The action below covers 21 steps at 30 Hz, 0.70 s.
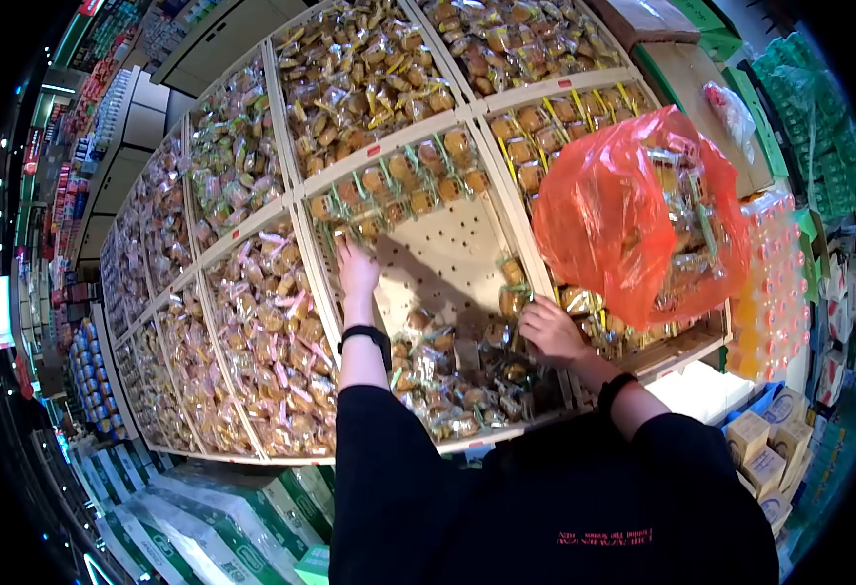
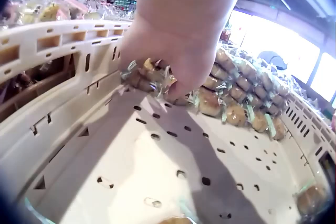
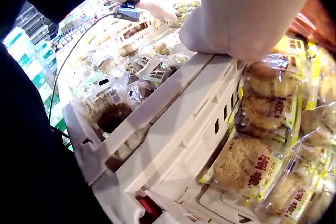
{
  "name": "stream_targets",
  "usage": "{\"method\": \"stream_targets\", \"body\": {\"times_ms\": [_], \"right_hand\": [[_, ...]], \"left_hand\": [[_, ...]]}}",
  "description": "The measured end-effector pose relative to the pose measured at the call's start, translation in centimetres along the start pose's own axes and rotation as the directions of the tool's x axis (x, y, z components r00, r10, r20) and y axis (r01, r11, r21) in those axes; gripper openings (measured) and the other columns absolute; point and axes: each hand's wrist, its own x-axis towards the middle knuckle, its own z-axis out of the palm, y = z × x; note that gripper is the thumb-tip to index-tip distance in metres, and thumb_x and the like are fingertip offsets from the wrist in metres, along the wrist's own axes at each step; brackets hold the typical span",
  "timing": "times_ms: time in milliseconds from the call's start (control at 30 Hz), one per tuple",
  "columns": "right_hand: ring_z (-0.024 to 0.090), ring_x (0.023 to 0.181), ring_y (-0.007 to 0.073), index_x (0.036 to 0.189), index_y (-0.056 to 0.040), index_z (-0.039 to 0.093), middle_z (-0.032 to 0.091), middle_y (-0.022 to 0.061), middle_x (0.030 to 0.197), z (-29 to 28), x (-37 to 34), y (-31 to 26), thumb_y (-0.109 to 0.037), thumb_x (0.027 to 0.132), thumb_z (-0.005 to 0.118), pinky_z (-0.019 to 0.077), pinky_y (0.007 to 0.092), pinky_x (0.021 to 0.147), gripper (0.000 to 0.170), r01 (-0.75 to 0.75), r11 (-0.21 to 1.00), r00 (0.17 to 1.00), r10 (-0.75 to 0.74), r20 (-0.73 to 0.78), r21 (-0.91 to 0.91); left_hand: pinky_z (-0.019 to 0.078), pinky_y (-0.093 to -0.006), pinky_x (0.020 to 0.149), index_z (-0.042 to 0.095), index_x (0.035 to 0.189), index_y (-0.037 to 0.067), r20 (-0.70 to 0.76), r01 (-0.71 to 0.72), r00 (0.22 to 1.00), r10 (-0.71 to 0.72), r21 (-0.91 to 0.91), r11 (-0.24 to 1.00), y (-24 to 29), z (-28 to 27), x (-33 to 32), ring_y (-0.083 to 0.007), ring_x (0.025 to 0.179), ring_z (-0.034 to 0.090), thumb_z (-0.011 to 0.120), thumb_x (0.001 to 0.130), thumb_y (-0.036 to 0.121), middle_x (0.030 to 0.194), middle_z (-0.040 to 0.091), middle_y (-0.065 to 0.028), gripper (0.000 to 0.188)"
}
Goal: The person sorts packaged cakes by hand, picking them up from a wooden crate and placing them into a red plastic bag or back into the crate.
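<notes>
In a cream crate (image 1: 447,249), my left hand (image 1: 358,268) reaches to the far left corner. Its thumb and fingers grip a packaged bun (image 2: 152,74) at the end of the rows in the left wrist view, where the hand (image 2: 173,50) partly covers it. Over the crate's right side, my right hand (image 1: 553,330) has curled fingers at the green-tied end of another packaged bun (image 1: 514,271). The right wrist view shows this hand (image 3: 231,24) above the crate wall (image 3: 173,108), with its fingertips hidden.
Loose packets (image 1: 457,385) lie at the crate's near end. A red plastic bag (image 1: 603,214) rests on yellow-wrapped packets in the crate to the right. More full crates (image 1: 262,341) stand to the left and behind. Bottles (image 1: 769,283) stand farther right.
</notes>
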Motion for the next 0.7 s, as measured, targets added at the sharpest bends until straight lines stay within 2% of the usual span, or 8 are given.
{"method": "stream_targets", "body": {"times_ms": [33,100,167,200,233,300,400,700], "right_hand": [[0.055,0.092,0.0218,0.073,-0.0056,0.058,0.056,0.0059,0.082,0.2,-0.1,0.2,-0.009,0.064,0.059,0.0367,0.04,0.099,0.01,0.027,0.999,0.999,-0.027,-0.025,-0.019],[0.055,0.091,0.022,0.07,-0.0056,0.059,0.056,0.0058,0.081,0.3,-0.1,0.0,-0.008,0.063,0.059,0.0361,0.0406,0.1,0.007,0.029,0.999,0.998,-0.03,-0.063,-0.017],[0.054,0.093,0.022,0.071,-0.0055,0.06,0.055,0.0059,0.08,-0.2,0.1,-0.6,-0.007,0.063,0.059,0.0337,0.0414,0.102,0.009,-0.005,1.0,0.999,0.004,-0.05,-0.006],[0.054,0.093,0.022,0.071,-0.0055,0.06,0.055,0.0059,0.08,-0.4,0.1,-0.8,-0.007,0.063,0.059,0.0338,0.0414,0.102,0.009,0.003,1.0,0.999,-0.003,-0.048,-0.003],[0.053,0.094,0.022,0.072,-0.0054,0.06,0.055,0.006,0.08,-0.6,0.1,-0.8,-0.007,0.063,0.059,0.032,0.0417,0.103,0.009,-0.007,1.0,1.0,0.007,0.0,0.009],[0.052,0.095,0.0221,0.072,-0.0054,0.06,0.055,0.006,0.08,-0.6,0.0,-0.5,-0.007,0.063,0.059,0.0303,0.0421,0.104,0.009,-0.01,1.0,0.999,0.01,0.048,0.019],[0.049,0.103,0.0222,0.078,-0.0067,0.061,0.057,0.0046,0.09,-0.1,-0.3,-0.2,-0.006,0.065,0.057,0.0268,0.0437,0.107,0.014,-0.035,0.999,0.986,0.037,0.165,-0.013],[0.048,0.107,0.0215,0.079,-0.0095,0.063,0.058,0.0013,0.093,-0.3,-0.5,0.7,-0.013,0.068,0.062,0.0207,0.0439,0.109,0.012,0.001,0.999,0.975,-0.009,0.224,0.036]], "left_hand": [[0.0301,-0.0406,0.105,0.024,0.136,0.0,-0.015,-0.001,1.0,0.001,0.037,0.999,-0.2,0.2,0.0,-0.0372,0.129,0.03,0.057,0.076,0.013,0.143,0.022,-0.0221,0.07],[0.0365,-0.0412,0.101,0.029,0.133,-0.001,0.074,0.075,0.995,-0.071,-0.055,0.996,2.3,-1.6,-2.1,-0.037,0.123,0.038,0.056,0.078,0.015,0.138,0.03,-0.023,0.064],[0.0412,-0.0416,0.096,0.034,0.13,-0.001,0.137,0.018,0.991,-0.006,-0.09,0.996,2.9,-0.6,-5.0,-0.036,0.117,0.045,0.056,0.08,0.019,0.132,0.037,-0.0236,0.059],[0.043,-0.0424,0.093,0.038,0.127,-0.001,0.074,-0.021,0.997,0.029,-0.102,0.995,2.7,0.8,-6.6,-0.0359,0.112,0.049,0.058,0.08,0.025,0.126,0.043,-0.0227,0.057],[0.0445,-0.0436,0.088,0.041,0.123,0.0,0.084,0.041,0.996,-0.033,-0.087,0.995,3.8,0.3,-9.1,-0.0363,0.105,0.052,0.062,0.077,0.031,0.12,0.046,-0.0217,0.059],[0.0451,-0.0434,0.086,0.043,0.119,0.001,0.04,0.045,0.998,-0.041,-0.107,0.993,3.6,1.2,-12.6,-0.0357,0.103,0.052,0.068,0.073,0.034,0.116,0.048,-0.0197,0.063],[0.0451,-0.0426,0.086,0.045,0.116,0.001,0.109,0.112,0.988,-0.111,0.005,0.994,3.4,1.9,-16.1,-0.0354,0.103,0.053,0.07,0.07,0.038,0.113,0.051,-0.0199,0.063],[0.0448,-0.041,0.086,0.049,0.109,0.003,0.056,0.11,0.99,-0.126,0.228,0.967,4.1,3.6,-15.4,-0.0326,0.102,0.051,0.072,0.067,0.032,0.112,0.052,-0.0139,0.055]]}}
